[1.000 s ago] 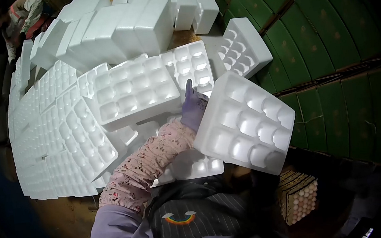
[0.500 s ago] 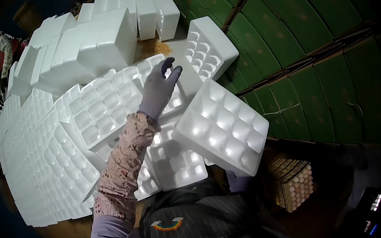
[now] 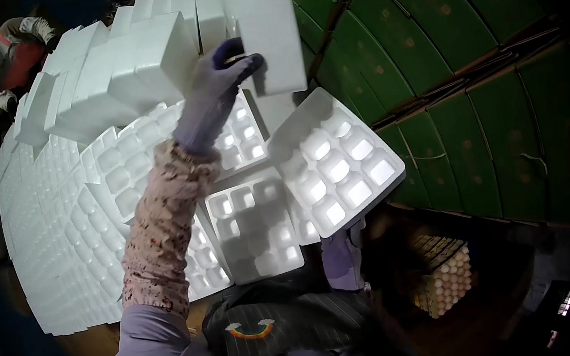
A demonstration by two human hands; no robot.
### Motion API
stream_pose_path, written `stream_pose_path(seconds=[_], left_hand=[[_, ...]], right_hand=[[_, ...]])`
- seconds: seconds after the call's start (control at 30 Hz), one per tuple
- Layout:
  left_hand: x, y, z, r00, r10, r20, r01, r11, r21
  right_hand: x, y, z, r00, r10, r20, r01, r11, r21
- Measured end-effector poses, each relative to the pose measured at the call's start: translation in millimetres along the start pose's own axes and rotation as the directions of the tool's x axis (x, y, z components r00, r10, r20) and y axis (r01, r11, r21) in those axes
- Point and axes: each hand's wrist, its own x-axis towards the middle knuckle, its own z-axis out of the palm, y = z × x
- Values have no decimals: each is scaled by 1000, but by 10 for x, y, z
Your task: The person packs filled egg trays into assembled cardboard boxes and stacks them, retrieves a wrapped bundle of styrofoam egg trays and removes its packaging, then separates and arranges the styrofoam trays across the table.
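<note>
Above the work surface, my left hand (image 3: 214,80), in a purple-grey glove, has its thumb and fingers closed at the lower left edge of a white foam block (image 3: 271,35), which hangs upright. My right hand (image 3: 342,263), also gloved, is at the lower edge of a tilted foam tray (image 3: 339,161) and holds it up; its fingers are mostly hidden behind the tray. The tray's square hollows face up towards me and look empty. Below my left forearm lies another foam tray (image 3: 254,229) with hollows up.
Many foam trays (image 3: 46,240) cover the left side. A row of foam boxes (image 3: 125,73) stands behind them. Green cartons (image 3: 423,35) are stacked along the right. Stacked eggs (image 3: 451,278) sit low at the right. A person (image 3: 22,57) bends at the far left.
My left hand has moved up and closed on a foam block, now raised; the box standing at the right is gone from its place. The tray at my right hand has tilted.
</note>
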Motion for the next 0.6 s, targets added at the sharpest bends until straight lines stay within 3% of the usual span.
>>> stream_pose_path(seconds=[0.03, 0.07, 0.1, 0.13, 0.2, 0.23, 0.27, 0.3, 0.33, 0.37, 0.4, 0.43, 0.47, 0.53, 0.57, 0.6], left_hand=[[-230, 282, -108, 996, 30, -81, -20, 993, 119], [-481, 510, -218, 985, 69, -159, -30, 971, 235], [-726, 649, -351, 966, 183, -184, -93, 906, 414], [-959, 758, -472, 936, 298, -187, -140, 803, 579], [-1342, 942, -642, 906, 401, -138, -69, 459, 886], [-1489, 949, -736, 902, 413, -122, -14, 312, 950], [-1616, 932, -820, 900, 422, -105, 42, 157, 987], [-1714, 918, -882, 912, 386, -139, 112, 90, 990], [-1822, 845, -1021, 935, 296, -196, 194, 39, 980], [-1873, 787, -1057, 943, 284, -171, 218, -143, 965], [-1919, 745, -1089, 953, 266, -147, 231, -321, 918], [-1932, 702, -992, 941, 303, -148, 278, -448, 850], [-1933, 646, -954, 939, 338, -70, 204, -380, 902], [-1898, 394, -624, 966, 255, -39, 43, -8, 999], [-1871, 185, -458, 993, 116, -30, -7, 306, 952], [-1807, -38, -276, 994, 76, 72, -94, 350, 932]], right_hand=[[100, -122, -23, 998, 66, 3, -56, 867, -495], [208, -285, -51, 956, -293, 33, 106, 239, -965], [408, -163, -64, 905, -355, 235, 161, -226, -961], [606, -49, -78, 811, -401, 427, 84, -642, -762], [1148, 454, -123, 844, -267, 464, 196, -653, -732], [1355, 182, -193, 892, -332, 308, 144, -439, -887], [1418, -66, -280, 917, -327, 229, 117, -328, -937], [1503, -93, -358, 936, -320, 147, 79, -215, -973], [1496, 359, -433, 945, -287, 156, 88, -235, -968], [1530, 242, -456, 938, -346, -8, -89, -219, -972], [1506, 102, -478, 937, -348, -12, -94, -219, -971], [1472, 61, -482, 994, -77, 83, 15, -634, -773], [1427, 20, -384, 995, -95, 12, -49, -608, -793], [1349, 145, -178, 983, -129, -130, -180, -555, -812], [1300, 171, -45, 960, -57, -275, -201, -822, -533], [1270, 432, 83, 894, -235, -381, -424, -719, -551]])
